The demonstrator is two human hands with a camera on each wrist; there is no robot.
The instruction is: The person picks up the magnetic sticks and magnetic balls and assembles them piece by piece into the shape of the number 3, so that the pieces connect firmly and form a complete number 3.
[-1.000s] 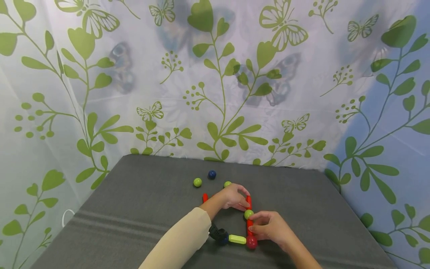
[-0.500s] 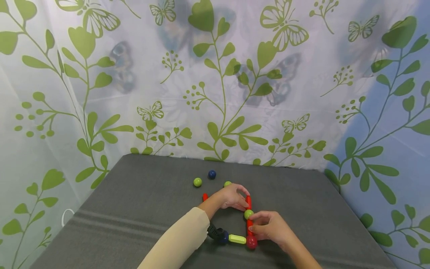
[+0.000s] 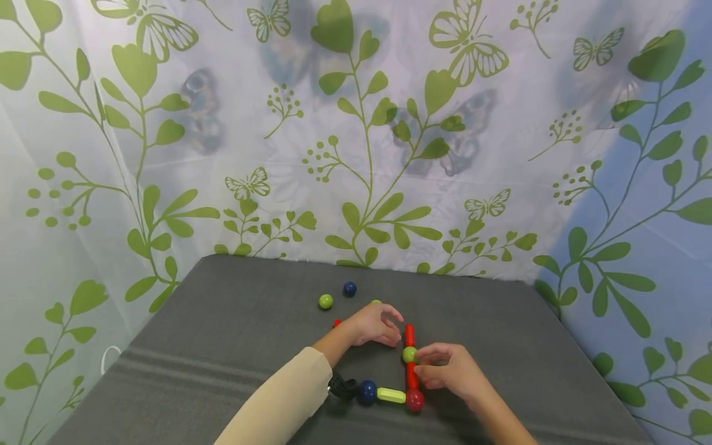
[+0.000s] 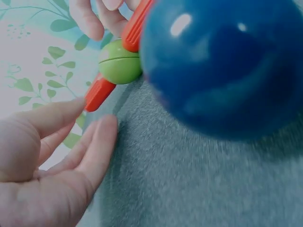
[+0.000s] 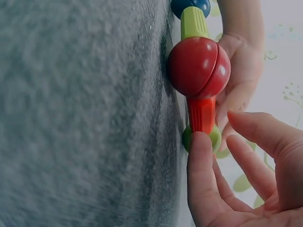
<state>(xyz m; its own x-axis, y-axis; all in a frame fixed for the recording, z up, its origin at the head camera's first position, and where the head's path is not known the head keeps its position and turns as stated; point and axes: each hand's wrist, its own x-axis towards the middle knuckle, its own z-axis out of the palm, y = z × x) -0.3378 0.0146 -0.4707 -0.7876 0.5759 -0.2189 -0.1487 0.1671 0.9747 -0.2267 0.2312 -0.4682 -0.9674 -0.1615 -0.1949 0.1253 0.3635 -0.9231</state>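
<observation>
A joined chain of balls and rods lies on the grey cloth. A far red rod (image 3: 410, 335) meets a green ball (image 3: 409, 354), then a second red rod (image 3: 411, 374) runs to a red ball (image 3: 415, 400). From there a yellow-green rod (image 3: 391, 395) leads left to a blue ball (image 3: 367, 392), large in the left wrist view. My left hand (image 3: 374, 326) is just left of the far red rod, thumb and fingers apart. Beside the nearer red rod is my right hand (image 3: 447, 371), with a gap between thumb and fingers and one fingertip (image 5: 201, 142) overlapping the rod's end.
A loose green ball (image 3: 326, 301) and a dark blue ball (image 3: 349, 288) lie farther back. Another green ball (image 3: 376, 302) shows behind my left hand. Part of a red rod (image 3: 337, 322) peeks out past my left wrist. A leaf-patterned curtain (image 3: 356, 136) borders the table (image 3: 250, 321).
My left hand has let go of the far red rod and moved left. My right fingers have loosened from the nearer red rod. More of the blue ball shows past the left wrist.
</observation>
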